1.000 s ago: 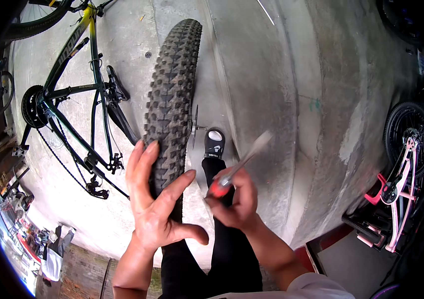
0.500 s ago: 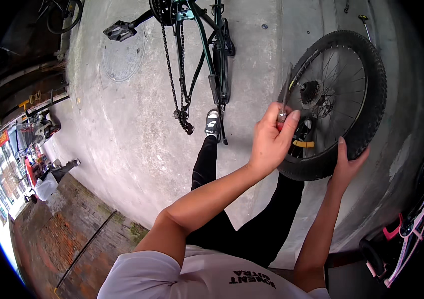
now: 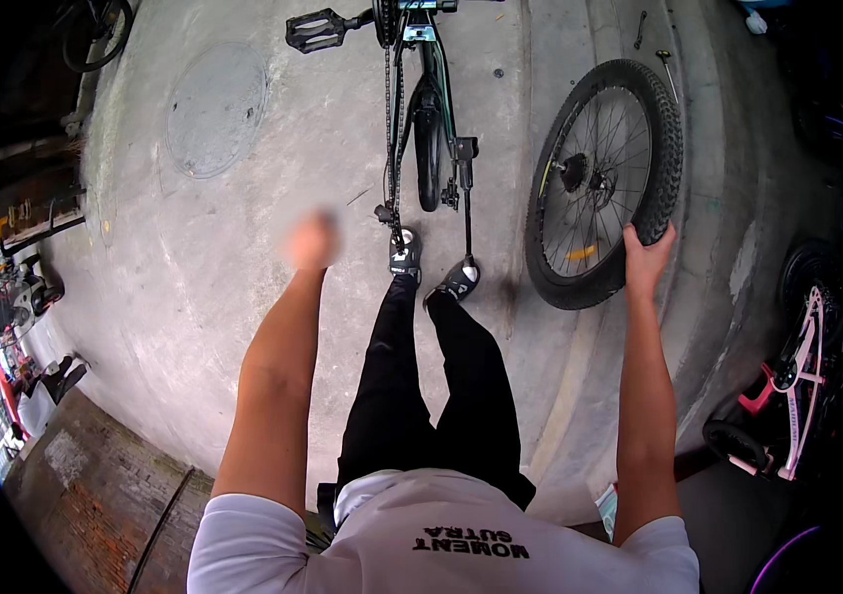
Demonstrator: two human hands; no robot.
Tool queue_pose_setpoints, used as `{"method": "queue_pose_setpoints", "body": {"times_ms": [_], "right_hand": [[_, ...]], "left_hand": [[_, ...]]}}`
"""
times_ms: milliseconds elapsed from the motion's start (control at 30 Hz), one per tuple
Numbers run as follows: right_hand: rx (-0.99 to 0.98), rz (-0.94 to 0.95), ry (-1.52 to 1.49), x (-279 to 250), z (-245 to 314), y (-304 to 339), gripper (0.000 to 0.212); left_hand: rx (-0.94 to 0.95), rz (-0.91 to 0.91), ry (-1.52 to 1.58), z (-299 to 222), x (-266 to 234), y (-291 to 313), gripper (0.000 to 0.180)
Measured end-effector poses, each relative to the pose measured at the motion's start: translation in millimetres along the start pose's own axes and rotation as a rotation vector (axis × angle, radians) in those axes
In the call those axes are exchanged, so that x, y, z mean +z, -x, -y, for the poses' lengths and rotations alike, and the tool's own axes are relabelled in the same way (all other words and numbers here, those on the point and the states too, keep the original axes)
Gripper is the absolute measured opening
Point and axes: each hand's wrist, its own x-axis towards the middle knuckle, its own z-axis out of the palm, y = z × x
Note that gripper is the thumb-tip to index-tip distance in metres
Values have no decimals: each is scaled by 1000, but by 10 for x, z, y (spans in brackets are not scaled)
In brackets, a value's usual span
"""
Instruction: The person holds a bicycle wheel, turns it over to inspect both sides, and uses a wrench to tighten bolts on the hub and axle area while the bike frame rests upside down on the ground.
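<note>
Right hand (image 3: 648, 259) pinches the bicycle wheel (image 3: 600, 185); left hand (image 3: 314, 241) is blurred, its state I cannot tell

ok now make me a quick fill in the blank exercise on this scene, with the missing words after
1. The person's ____ hand holds the wheel by its tyre.
2. The small bike frame near the picture's right edge is coloured ____.
3. The person's trousers are ____ in colour.
4. In the picture, the round cover in the floor lies to the ____ of the bike chain.

Missing words: right; pink; black; left.
</note>
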Motion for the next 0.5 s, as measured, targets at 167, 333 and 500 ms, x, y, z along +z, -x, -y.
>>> {"method": "queue_pose_setpoints", "body": {"times_ms": [167,333,500], "right_hand": [[3,49,61,-56,108,239,84],[24,16,31,-28,134,309,81],[-35,1,22,7,104,383,76]], "left_hand": [[104,21,12,-271,61,93,30],[84,-22,27,-189,126,35,28],[93,-141,-40,-185,-60,85,26]]}}
